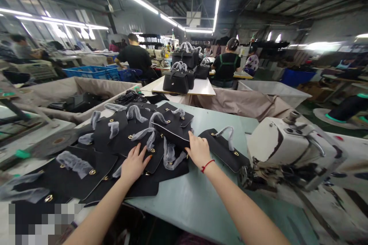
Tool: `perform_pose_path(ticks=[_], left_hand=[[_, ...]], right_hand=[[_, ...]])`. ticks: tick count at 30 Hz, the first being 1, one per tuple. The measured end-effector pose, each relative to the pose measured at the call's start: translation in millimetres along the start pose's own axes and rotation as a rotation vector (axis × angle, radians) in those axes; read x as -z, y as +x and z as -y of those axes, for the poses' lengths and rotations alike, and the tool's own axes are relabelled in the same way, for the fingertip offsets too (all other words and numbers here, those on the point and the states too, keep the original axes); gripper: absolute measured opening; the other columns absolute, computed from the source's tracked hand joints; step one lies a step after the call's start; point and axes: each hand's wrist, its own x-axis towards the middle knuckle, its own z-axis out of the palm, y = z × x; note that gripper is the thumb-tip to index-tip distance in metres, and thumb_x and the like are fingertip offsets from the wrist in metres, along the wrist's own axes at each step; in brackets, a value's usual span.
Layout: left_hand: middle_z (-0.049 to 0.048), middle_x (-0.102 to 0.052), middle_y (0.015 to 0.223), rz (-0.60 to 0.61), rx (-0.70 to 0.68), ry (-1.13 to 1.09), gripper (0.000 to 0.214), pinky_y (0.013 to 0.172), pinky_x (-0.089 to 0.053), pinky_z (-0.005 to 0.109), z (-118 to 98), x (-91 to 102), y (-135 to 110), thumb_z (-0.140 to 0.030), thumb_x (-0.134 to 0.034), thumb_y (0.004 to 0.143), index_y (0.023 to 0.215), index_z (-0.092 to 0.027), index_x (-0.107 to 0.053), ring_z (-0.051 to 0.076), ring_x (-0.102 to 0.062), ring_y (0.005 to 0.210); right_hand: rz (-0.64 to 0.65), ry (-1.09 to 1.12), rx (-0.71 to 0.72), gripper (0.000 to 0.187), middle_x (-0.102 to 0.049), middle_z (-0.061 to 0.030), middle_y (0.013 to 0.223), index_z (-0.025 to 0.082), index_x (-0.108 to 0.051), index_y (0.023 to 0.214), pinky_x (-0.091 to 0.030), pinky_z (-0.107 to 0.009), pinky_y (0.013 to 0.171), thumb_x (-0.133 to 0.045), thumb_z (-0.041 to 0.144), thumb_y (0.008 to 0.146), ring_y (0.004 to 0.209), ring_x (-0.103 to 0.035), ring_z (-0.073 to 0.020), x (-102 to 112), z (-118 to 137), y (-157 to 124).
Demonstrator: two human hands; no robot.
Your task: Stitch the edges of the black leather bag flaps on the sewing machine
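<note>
My left hand (134, 165) lies with its fingers spread on a pile of flat black bag panels (107, 138). Gold rings and handles wrapped in clear film (73, 162) are fixed to these panels. My right hand (199, 150), with a red cord at its wrist, has thumb and forefinger at the end of a black bag panel (176, 131) with a pale edge, and seems to pinch it. That panel sits on top of the pile, slightly raised along its near edge. A separate black bag panel (225, 151) with a wrapped handle rests to the right of my right hand.
A white sewing machine (276, 149) stands at the right on the pale green table (172, 193). Finished black handbags (175, 82) stand on a white table beyond. Cloth-lined bins (244, 101) flank it. Two co-workers in black (134, 55) have their backs to me.
</note>
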Motion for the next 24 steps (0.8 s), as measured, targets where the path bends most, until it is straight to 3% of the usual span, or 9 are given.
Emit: perform_pose_path(ticks=[2, 3, 6, 9, 11, 14, 19, 22, 24], left_hand=[[0.0158, -0.041, 0.148, -0.002, -0.007, 0.003, 0.054, 0.101, -0.042, 0.046, 1, 1.5, -2, -0.047, -0.038, 0.092, 0.135, -0.016, -0.053, 0.033, -0.037, 0.134], [0.0150, -0.043, 0.146, -0.004, -0.014, -0.002, 0.054, 0.102, -0.042, 0.045, 1, 3.2, -4, -0.047, -0.037, 0.093, 0.134, -0.017, -0.053, 0.032, -0.039, 0.133], [0.0130, -0.047, 0.143, -0.029, -0.033, -0.025, 0.053, 0.105, -0.040, 0.044, 6, 10.5, -10, -0.046, -0.037, 0.092, 0.134, -0.017, -0.053, 0.030, -0.042, 0.130], [0.0115, -0.050, 0.141, -0.049, -0.042, -0.018, 0.051, 0.103, -0.040, 0.045, 9, 17.5, -16, -0.045, -0.038, 0.092, 0.132, -0.019, -0.055, 0.030, -0.045, 0.126], [0.0110, -0.050, 0.141, -0.060, -0.041, 0.016, 0.050, 0.102, -0.040, 0.046, 7, 20.9, -20, -0.044, -0.038, 0.092, 0.132, -0.019, -0.055, 0.031, -0.047, 0.122], [0.0120, -0.047, 0.143, -0.109, -0.029, 0.067, 0.053, 0.102, -0.039, 0.046, 2, 25.0, -27, -0.045, -0.035, 0.092, 0.133, -0.016, -0.053, 0.032, -0.048, 0.117], [0.0138, -0.045, 0.143, -0.190, 0.034, 0.003, 0.056, 0.102, -0.038, 0.046, 1, 24.3, -43, -0.047, -0.033, 0.093, 0.137, -0.015, -0.047, 0.032, -0.046, 0.120], [0.0147, -0.044, 0.142, -0.207, 0.024, -0.064, 0.058, 0.105, -0.035, 0.045, 6, 18.6, -55, -0.048, -0.033, 0.093, 0.138, -0.014, -0.044, 0.032, -0.044, 0.124], [0.0158, -0.043, 0.142, -0.212, 0.017, -0.094, 0.061, 0.105, -0.035, 0.045, 8, 16.3, -65, -0.051, -0.033, 0.092, 0.138, -0.013, -0.042, 0.032, -0.043, 0.126]], right_hand=[[0.032, 0.025, -0.012, 0.013, -0.070, -0.0094, 0.090, 0.017, -0.066, 0.099, -0.044, -0.032, 0.075, -0.061, 0.024, 0.089, 0.085, -0.064, -0.0239, 6, -3, 1], [0.029, 0.035, -0.002, 0.011, -0.070, -0.0075, 0.087, 0.018, -0.066, 0.089, -0.042, -0.030, 0.070, -0.058, 0.026, 0.092, 0.082, -0.064, -0.0222, 12, -3, 0], [-0.086, 0.187, 0.002, 0.025, -0.068, -0.0027, 0.084, 0.020, -0.063, 0.083, -0.038, -0.025, 0.062, -0.050, 0.034, 0.097, 0.076, -0.062, -0.0178, 38, -2, -6], [-0.303, 0.624, -0.064, 0.033, -0.063, -0.0002, 0.073, 0.017, -0.061, 0.081, -0.038, -0.023, 0.060, -0.046, 0.041, 0.097, 0.068, -0.058, -0.0153, 59, -5, -13], [-0.380, 0.870, -0.129, 0.033, -0.063, -0.0009, 0.074, 0.016, -0.061, 0.082, -0.041, -0.023, 0.061, -0.046, 0.043, 0.095, 0.070, -0.058, -0.0163, 59, -12, -17], [-0.327, 0.907, -0.257, 0.030, -0.067, -0.0043, 0.083, 0.015, -0.062, 0.083, -0.047, -0.027, 0.072, -0.047, 0.040, 0.092, 0.082, -0.061, -0.0204, 31, -28, -27], [-0.113, 0.794, -0.403, 0.018, -0.071, -0.0088, 0.093, 0.015, -0.065, 0.093, -0.051, -0.035, 0.081, -0.053, 0.020, 0.081, 0.090, -0.065, -0.0245, -44, -59, -68], [-0.011, 0.762, -0.433, 0.032, -0.070, -0.0101, 0.101, 0.014, -0.063, 0.107, -0.053, -0.035, 0.084, -0.057, 0.013, 0.076, 0.093, -0.066, -0.0242, -71, -67, -99], [-0.001, 0.738, -0.439, 0.041, -0.065, -0.0116, 0.115, 0.014, -0.058, 0.120, -0.049, -0.037, 0.095, -0.055, 0.014, 0.079, 0.107, -0.061, -0.0244, -77, -67, -116]])
